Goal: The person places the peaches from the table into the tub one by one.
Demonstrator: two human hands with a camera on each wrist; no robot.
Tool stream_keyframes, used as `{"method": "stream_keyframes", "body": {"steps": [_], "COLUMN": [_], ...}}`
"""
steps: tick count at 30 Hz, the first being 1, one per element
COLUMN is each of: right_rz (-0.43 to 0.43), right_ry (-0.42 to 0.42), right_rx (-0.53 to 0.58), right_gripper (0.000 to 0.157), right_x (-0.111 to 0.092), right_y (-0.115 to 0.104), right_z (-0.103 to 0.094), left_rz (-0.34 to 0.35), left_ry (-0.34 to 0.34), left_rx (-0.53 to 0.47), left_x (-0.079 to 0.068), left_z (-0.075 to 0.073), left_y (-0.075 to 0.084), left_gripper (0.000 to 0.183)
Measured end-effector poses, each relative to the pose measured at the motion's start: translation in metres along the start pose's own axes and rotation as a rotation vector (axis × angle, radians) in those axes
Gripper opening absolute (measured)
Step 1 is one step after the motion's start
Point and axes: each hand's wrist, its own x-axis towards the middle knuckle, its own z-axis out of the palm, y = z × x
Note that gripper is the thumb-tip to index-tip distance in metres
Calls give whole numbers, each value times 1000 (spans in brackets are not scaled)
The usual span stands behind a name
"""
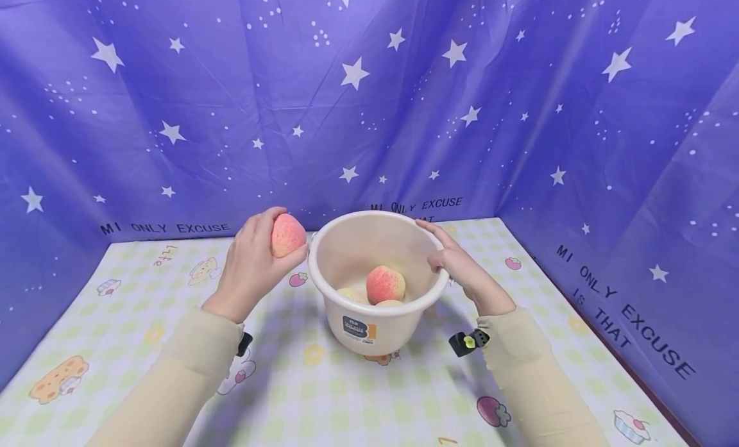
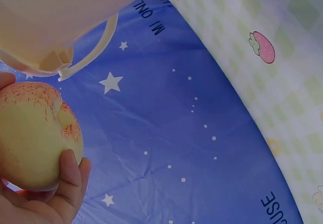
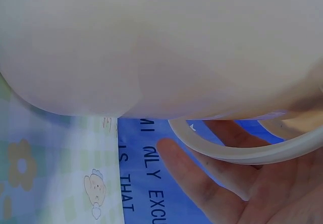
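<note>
My left hand (image 1: 248,261) holds a red-and-yellow peach (image 1: 288,235) up beside the left rim of a cream bucket (image 1: 369,328). In the left wrist view the fingers and thumb wrap that peach (image 2: 35,133), just below the bucket's rim in the picture. My right hand (image 1: 464,267) grips the bucket's right rim, thumb over the edge and fingers along the outside. Another peach (image 1: 385,285) lies inside the bucket, with paler round fruit partly hidden by the front wall. The right wrist view shows the bucket's handle (image 3: 242,153) passing across the right hand's fingers.
A checked, cartoon-print cloth (image 1: 277,402) covers the table under the bucket. Blue curtains with white stars (image 1: 355,73) and printed lettering hang at the back and both sides. Black wrist cameras (image 1: 462,344) sit at the sleeve cuffs.
</note>
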Motion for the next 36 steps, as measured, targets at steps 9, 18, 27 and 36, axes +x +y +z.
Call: {"method": "stream_keyframes", "body": {"steps": [9, 18, 27, 36], "right_rz": [-6, -6, -10, -12], "right_ry": [-6, -3, -3, -4], "right_rx": [5, 4, 4, 1], "right_gripper": [100, 100, 100, 100], "right_x": [-1, -1, -1, -1], "right_y": [0, -1, 0, -1], "right_z": [0, 0, 0, 0], "left_rz": [3, 26, 29, 42], "left_ry": [4, 28, 20, 6], "left_rx": [-1, -11, -14, -23], "left_x": [1, 6, 10, 12], "left_z": [0, 0, -2, 1], "left_y": [2, 5, 12, 17], "left_gripper": [63, 62, 61, 63]}}
